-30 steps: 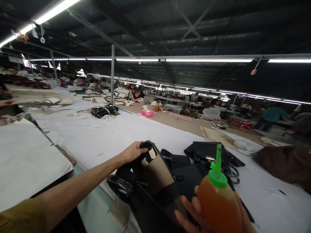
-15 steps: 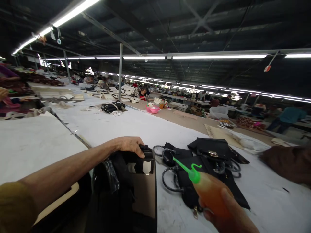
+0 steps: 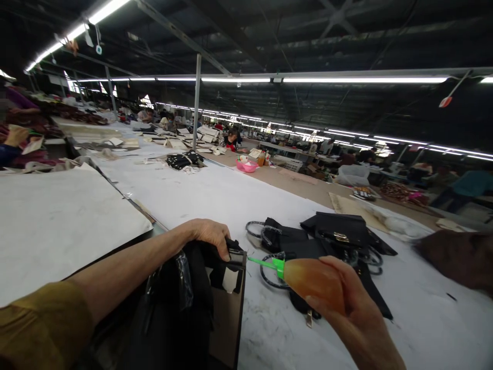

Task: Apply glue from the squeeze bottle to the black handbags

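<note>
My left hand (image 3: 208, 234) grips the top edge of a black bag (image 3: 215, 293) with a tan lining, which stands open at the near edge of the white table (image 3: 200, 198). My right hand (image 3: 352, 313) is closed round an orange squeeze bottle (image 3: 314, 280). The bottle lies almost level, and its green nozzle (image 3: 264, 263) points left toward the bag's open mouth. Just behind the bottle lie several black bags with ring handles (image 3: 331, 236).
A large white sheet (image 3: 57, 216) covers the left table. Farther up are a dark bundle (image 3: 185, 160), a pink basin (image 3: 247, 165) and paper stacks. A brown piece (image 3: 458, 257) lies at the right. Other people work at distant tables.
The bottle has tipped from upright to nearly level, its nozzle swinging left toward the bag. My left hand has kept its grip while the bag came more upright. My view shifted.
</note>
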A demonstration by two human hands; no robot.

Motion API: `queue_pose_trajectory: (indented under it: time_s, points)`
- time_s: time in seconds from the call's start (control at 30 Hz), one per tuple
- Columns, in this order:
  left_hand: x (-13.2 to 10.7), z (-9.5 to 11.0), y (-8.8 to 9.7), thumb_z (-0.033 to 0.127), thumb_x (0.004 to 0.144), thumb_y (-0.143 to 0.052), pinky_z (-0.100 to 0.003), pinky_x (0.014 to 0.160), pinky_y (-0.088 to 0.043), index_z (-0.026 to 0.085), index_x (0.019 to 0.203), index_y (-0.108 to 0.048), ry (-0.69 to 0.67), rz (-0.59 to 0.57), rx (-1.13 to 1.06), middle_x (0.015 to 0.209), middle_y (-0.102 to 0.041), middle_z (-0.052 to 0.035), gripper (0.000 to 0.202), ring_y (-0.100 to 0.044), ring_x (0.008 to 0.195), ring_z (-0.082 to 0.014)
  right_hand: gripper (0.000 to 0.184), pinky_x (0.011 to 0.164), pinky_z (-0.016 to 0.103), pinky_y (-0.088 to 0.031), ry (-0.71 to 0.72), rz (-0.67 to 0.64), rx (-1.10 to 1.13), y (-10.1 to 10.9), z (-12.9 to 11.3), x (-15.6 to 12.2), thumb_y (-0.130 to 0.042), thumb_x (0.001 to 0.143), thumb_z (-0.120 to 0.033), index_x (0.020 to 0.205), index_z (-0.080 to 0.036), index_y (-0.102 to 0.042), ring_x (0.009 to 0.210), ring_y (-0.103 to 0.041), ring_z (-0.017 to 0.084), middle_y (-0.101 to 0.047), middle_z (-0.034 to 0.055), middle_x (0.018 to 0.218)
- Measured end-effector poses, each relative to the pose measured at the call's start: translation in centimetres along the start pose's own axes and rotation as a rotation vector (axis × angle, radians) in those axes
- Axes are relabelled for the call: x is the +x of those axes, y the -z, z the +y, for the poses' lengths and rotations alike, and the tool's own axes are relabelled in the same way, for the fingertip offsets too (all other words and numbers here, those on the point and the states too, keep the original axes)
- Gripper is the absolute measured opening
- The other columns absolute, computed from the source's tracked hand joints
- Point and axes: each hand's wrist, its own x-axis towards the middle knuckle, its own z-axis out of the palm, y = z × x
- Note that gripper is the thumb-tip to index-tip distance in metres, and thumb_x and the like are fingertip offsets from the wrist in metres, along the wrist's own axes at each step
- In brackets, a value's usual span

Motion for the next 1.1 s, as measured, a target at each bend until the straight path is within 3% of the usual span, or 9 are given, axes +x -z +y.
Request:
queue_pose_trajectory:
  time_s: [0.4, 0.77, 1.1]
  points:
    - [-0.3, -0.3, -0.5, 0.024, 0.048, -0.071, -0.027, 0.05, -0.048, 0.015, 0.067, -0.07, 0.022, -0.004, -0.002, 0.06, -0.066, -0.0022, 0.021, -0.056, 0.051, -0.0159, 0.05, 0.088, 0.036, -0.041, 0.072, -0.108, -0.092, -0.6, 0.1, 0.8, -0.064, 0.073, -0.049, 0.114, -0.024, -0.049, 0.094, -0.057, 0.026, -0.059, 0.0028, 0.108]
    - [0.1, -0.2, -0.6, 0.023, 0.049, -0.071, -0.025, 0.048, -0.048, 0.015, 0.068, -0.071, 0.021, -0.018, 0.006, 0.059, -0.066, -0.0011, 0.022, -0.056, 0.05, -0.0153, 0.048, 0.075, 0.03, -0.043, 0.036, -0.076, -0.096, -1.1, 0.2, 1.0, -0.064, 0.071, -0.048, 0.111, -0.025, -0.051, 0.081, -0.057, 0.022, -0.062, -0.0007, 0.096]
    - [0.7, -0.6, -0.6, 0.023, 0.048, -0.071, -0.026, 0.05, -0.048, 0.015, 0.069, -0.072, 0.034, -0.023, 0.003, 0.061, -0.067, -0.0023, 0.023, -0.057, 0.051, -0.0161, 0.048, 0.076, 0.03, -0.044, 0.012, -0.09, -0.068, -1.1, 1.1, 0.6, -0.066, 0.069, -0.047, 0.109, -0.025, -0.054, 0.083, -0.058, 0.023, -0.063, -0.0002, 0.096]
